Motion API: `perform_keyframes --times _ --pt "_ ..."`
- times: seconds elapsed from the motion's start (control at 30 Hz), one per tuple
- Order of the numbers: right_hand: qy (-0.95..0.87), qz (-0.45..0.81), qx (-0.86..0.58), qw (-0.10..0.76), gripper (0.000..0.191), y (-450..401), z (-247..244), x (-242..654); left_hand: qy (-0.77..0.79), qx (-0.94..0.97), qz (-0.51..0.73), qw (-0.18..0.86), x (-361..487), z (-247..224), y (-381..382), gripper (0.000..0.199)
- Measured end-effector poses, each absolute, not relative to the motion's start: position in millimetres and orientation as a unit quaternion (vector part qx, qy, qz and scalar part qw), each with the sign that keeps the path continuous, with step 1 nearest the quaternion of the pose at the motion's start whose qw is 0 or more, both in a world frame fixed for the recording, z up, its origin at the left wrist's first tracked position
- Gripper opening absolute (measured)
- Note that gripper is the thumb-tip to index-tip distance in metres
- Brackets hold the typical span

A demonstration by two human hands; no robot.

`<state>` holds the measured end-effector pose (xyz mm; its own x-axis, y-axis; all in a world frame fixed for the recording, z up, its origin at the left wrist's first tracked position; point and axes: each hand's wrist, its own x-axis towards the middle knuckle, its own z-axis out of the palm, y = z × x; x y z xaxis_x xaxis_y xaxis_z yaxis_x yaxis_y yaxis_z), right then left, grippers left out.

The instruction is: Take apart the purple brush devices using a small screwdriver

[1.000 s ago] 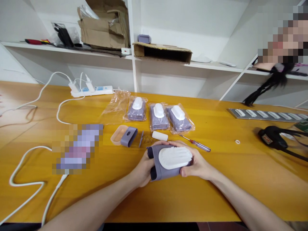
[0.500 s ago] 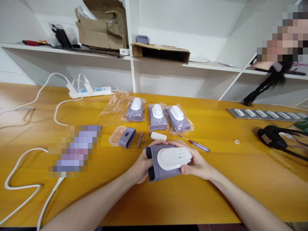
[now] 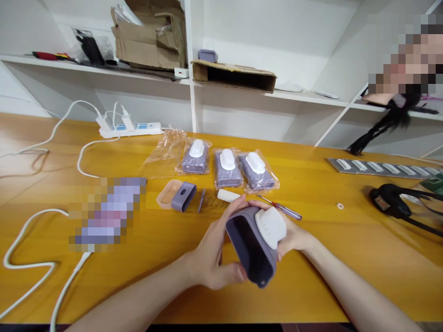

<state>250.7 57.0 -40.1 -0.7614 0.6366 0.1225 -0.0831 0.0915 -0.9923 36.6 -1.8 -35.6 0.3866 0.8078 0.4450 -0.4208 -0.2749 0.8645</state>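
Between my two hands is a hollow purple-grey plastic case (image 3: 252,249), tilted so its open dark end faces me. A white ridged oval pad (image 3: 272,228) sits on its upper right face. My left hand (image 3: 212,251) grips the case at the open end, thumb below and fingers over the top edge. My right hand (image 3: 292,237) is wrapped round the far end, its fingers partly hidden behind the pad. Just beyond lie a white block (image 3: 228,196), a screwdriver (image 3: 282,210), a thin metal spring (image 3: 212,201), a narrow purple strip (image 3: 201,200) and a short purple sleeve (image 3: 183,197).
Three bagged purple cases with white pads (image 3: 227,168) stand farther back. A peach tray (image 3: 162,196) touches the sleeve. Left are a power strip (image 3: 138,130) and a white cable (image 3: 31,265). Right are a metal strip with white pieces (image 3: 375,167), a small ring (image 3: 340,206) and black headgear (image 3: 391,196).
The case has turned so its open end now faces me and the pad points right. My left hand has shifted its grip, its thumb now showing below the opening.
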Motion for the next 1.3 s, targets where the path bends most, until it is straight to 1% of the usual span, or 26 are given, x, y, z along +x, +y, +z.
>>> perform_keyframes --times 0.07,0.23,0.3,0.4,0.47,0.57,0.63,0.77,0.93,1.13,1.3 --pt "-0.685 0.646 -0.190 0.279 0.100 57.6 -40.3 251.7 0.164 0.607 0.542 0.558 39.1 -30.6 -4.0 0.087" --pt "-0.687 0.646 -0.172 0.285 0.095 59.1 -43.1 251.6 0.178 0.638 0.547 0.512 42.1 -25.1 -4.6 0.084" --pt "-0.680 0.652 -0.171 0.289 0.093 59.3 -44.0 251.2 0.173 0.648 0.545 0.504 41.7 -25.9 -4.9 0.084" --pt "-0.665 0.663 -0.191 0.286 0.097 59.4 -45.7 250.9 0.166 0.641 0.546 0.513 42.7 -27.9 -6.2 0.079" --pt "-0.650 0.672 -0.213 0.284 0.099 60.1 -47.1 251.1 0.188 0.608 0.553 0.538 45.5 -28.7 -6.0 0.068" --pt "-0.648 0.663 -0.240 0.287 0.098 62.4 -48.8 251.7 0.272 0.506 0.556 0.600 51.1 -27.9 -1.2 0.042" --pt "-0.669 0.639 -0.253 0.284 0.096 63.9 -49.7 252.4 0.317 0.439 0.541 0.643 53.3 -26.4 4.7 0.033" --pt "-0.697 0.605 -0.273 0.272 0.096 65.0 -50.7 253.6 0.334 0.382 0.508 0.696 51.7 -24.6 14.7 0.037" --pt "-0.721 0.569 -0.287 0.272 0.095 64.2 -48.7 255.2 0.328 0.363 0.516 0.703 49.1 -30.2 17.6 0.032" --pt "-0.762 0.506 -0.281 0.291 0.093 62.2 -46.9 253.9 0.308 0.366 0.522 0.706 50.1 -44.7 20.4 0.035" --pt "-0.774 0.483 -0.272 0.307 0.093 58.9 -51.7 249.5 0.301 0.353 0.507 0.726 48.4 -50.8 21.0 0.036"
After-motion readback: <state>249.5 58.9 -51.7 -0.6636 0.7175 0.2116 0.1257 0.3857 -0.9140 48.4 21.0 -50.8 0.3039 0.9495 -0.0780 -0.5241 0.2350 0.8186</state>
